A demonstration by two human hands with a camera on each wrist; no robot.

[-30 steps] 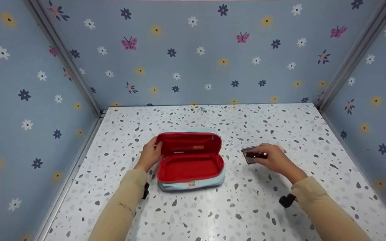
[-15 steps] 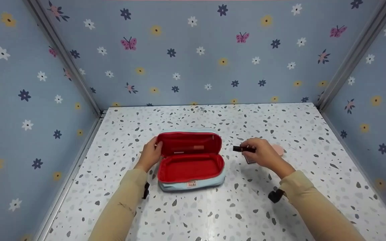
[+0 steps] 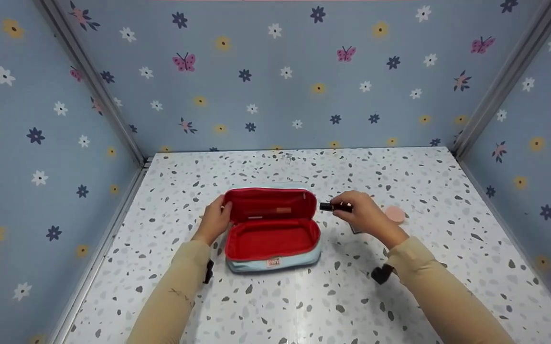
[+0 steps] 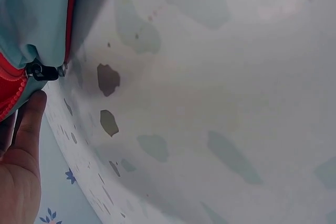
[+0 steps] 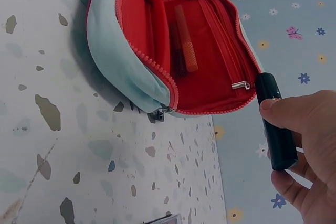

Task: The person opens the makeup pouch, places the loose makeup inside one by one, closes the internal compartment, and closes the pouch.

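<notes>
A light blue zip pouch (image 3: 299, 261) with red lining lies unzipped on the table, its lid raised. My left hand (image 3: 214, 220) grips the lid's left end, thumb on the inside and fingers behind. My right hand (image 3: 363, 212) pinches a black lipstick tube (image 3: 327, 207) just right of the lid. In the right wrist view the lipstick (image 5: 281, 142) overlaps the lid's edge, held between thumb and fingers. Inside the lid, an orange-pink tube (image 5: 185, 38) and a darker stick (image 5: 177, 56) lie side by side. The pouch's base compartment shows only red lining.
A round pink puff (image 3: 394, 215) lies on the speckled table (image 3: 275, 306) behind my right wrist. A flat, dark-edged compact (image 5: 165, 220) is mostly hidden under that hand in the head view. Flowered blue panels (image 3: 275, 76) enclose the back and sides.
My right hand has lifted the lipstick from over the compact and carried it left to near the pouch's lid, uncovering the pink puff. The left hand and pouch have stayed put.
</notes>
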